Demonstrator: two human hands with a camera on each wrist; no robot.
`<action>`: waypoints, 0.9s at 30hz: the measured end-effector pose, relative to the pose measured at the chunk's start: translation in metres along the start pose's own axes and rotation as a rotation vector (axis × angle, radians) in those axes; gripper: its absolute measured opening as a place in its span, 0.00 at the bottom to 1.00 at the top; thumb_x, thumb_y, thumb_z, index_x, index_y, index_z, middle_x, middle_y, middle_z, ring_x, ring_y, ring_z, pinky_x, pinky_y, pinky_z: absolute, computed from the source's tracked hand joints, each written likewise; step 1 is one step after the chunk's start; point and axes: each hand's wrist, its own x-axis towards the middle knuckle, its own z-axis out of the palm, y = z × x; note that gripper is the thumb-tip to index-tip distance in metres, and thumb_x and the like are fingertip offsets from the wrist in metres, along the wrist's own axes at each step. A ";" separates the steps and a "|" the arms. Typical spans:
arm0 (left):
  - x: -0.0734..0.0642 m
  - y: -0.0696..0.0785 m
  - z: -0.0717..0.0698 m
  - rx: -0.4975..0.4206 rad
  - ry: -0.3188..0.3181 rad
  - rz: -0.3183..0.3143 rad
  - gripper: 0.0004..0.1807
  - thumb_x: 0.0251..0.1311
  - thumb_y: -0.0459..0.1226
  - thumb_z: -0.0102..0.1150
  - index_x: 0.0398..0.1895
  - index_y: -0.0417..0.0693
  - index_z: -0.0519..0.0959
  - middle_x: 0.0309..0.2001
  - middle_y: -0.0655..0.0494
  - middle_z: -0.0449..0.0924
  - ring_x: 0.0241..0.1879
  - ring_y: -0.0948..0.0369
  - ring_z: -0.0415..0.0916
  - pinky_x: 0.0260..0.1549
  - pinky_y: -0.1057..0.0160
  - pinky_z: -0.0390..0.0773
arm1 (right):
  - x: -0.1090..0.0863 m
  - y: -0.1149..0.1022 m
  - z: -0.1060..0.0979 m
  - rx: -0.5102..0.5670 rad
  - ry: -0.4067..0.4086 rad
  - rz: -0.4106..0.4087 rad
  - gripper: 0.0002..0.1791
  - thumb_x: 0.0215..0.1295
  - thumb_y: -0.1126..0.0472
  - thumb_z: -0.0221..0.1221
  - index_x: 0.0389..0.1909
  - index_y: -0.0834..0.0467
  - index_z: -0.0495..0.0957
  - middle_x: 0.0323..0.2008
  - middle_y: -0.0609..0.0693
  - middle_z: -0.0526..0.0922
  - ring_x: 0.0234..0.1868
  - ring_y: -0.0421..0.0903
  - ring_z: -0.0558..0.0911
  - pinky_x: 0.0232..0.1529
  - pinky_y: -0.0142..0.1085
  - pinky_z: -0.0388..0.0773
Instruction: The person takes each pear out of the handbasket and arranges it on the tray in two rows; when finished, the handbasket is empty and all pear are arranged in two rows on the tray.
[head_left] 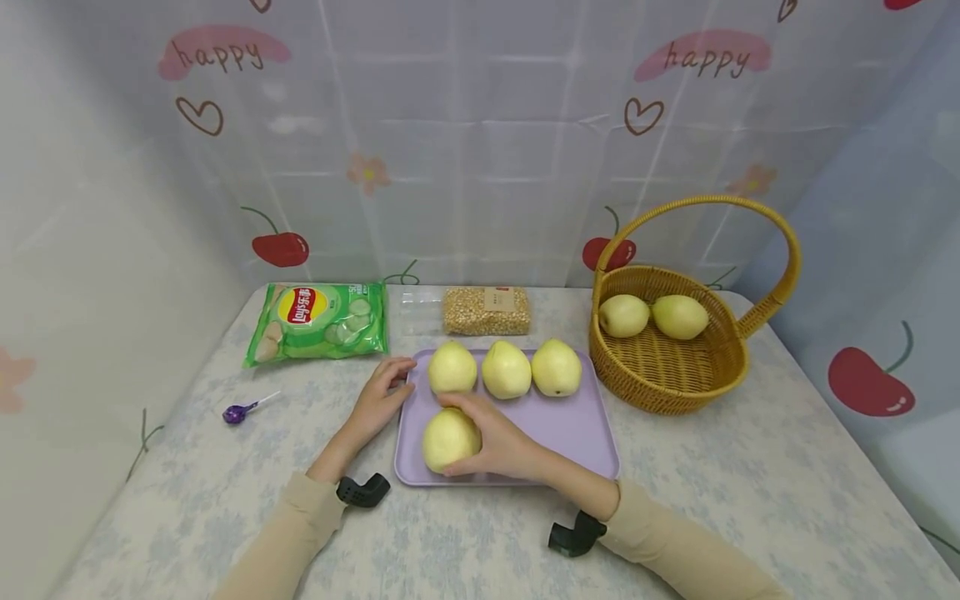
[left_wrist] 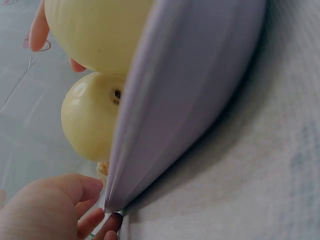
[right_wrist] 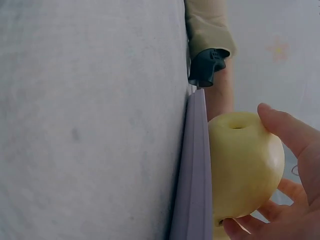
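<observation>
A lilac tray (head_left: 570,429) lies on the table with three pale yellow pears in a row along its far side: a left pear (head_left: 452,367), a middle pear (head_left: 506,370) and a right pear (head_left: 557,367). My right hand (head_left: 502,442) grips a fourth pear (head_left: 448,440) at the tray's near left, thumb on the near side and fingers over the far side. In the right wrist view this pear (right_wrist: 245,165) sits close against the tray's rim. My left hand (head_left: 380,396) is at the tray's far left corner, thumb and fingers pinching its rim (left_wrist: 112,192).
A wicker basket (head_left: 667,400) with a tall handle stands at the right, two pears (head_left: 679,317) inside. Behind the tray lies a clear bag of corn kernels (head_left: 486,312). A green chip bag (head_left: 322,323) and a purple lollipop (head_left: 236,413) lie at the left.
</observation>
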 end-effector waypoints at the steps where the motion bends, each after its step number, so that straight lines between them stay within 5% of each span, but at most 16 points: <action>1: -0.001 0.000 0.000 0.006 -0.001 -0.001 0.20 0.64 0.33 0.54 0.59 0.39 0.73 0.61 0.44 0.69 0.55 0.49 0.72 0.57 0.49 0.71 | 0.000 0.000 0.001 0.006 -0.003 0.001 0.49 0.46 0.52 0.74 0.69 0.56 0.60 0.69 0.50 0.65 0.71 0.49 0.62 0.69 0.49 0.61; 27: 0.001 -0.002 0.001 -0.019 0.008 0.019 0.19 0.64 0.32 0.54 0.58 0.38 0.74 0.61 0.42 0.69 0.56 0.46 0.72 0.57 0.45 0.70 | -0.001 -0.005 -0.004 -0.014 -0.047 -0.012 0.49 0.46 0.53 0.73 0.69 0.55 0.59 0.69 0.49 0.65 0.71 0.46 0.63 0.70 0.46 0.61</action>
